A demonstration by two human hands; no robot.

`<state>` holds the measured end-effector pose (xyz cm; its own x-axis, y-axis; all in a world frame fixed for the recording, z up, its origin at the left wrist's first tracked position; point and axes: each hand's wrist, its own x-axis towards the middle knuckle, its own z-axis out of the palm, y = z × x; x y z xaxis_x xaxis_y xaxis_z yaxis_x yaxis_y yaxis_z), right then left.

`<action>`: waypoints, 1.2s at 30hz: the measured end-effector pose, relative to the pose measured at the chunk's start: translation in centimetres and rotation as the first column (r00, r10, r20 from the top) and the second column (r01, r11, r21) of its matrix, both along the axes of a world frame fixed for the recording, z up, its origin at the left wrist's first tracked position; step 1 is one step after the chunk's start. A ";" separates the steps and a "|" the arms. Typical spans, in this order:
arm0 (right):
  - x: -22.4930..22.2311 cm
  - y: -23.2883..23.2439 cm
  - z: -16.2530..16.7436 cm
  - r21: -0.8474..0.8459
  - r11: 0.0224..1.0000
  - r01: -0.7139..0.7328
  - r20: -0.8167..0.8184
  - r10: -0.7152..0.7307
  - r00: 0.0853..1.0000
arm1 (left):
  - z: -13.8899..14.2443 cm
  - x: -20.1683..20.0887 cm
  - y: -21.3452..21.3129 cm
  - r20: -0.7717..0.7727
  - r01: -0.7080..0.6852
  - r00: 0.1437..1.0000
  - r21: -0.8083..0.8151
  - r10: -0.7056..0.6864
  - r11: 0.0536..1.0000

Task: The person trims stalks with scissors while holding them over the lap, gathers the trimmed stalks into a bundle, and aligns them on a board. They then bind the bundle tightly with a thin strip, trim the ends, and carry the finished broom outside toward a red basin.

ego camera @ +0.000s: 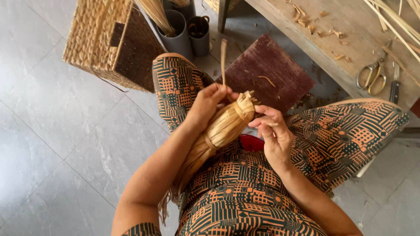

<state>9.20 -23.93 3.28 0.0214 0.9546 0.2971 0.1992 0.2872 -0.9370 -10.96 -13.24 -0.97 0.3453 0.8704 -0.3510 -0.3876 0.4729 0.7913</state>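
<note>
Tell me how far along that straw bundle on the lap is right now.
Done: the straw bundle already carries two wrapped bands, one near the top and one lower down. In hand: the left hand grips the bundle's head and pinches a loose strand standing upward, while the right hand works at the top band. Left: that strand is untucked and the lower fibres hang loose. Scissors lie on the bench.

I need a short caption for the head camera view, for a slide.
Left hand and right hand hold a tied straw bundle over the lap, beside a woven basket.
</note>
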 end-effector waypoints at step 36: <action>-1.4 10.0 1.2 -0.077 0.925 -0.373 0.496 0.360 0.791 | -6.9 4.2 5.1 -0.053 -0.381 0.907 0.315 0.417 0.869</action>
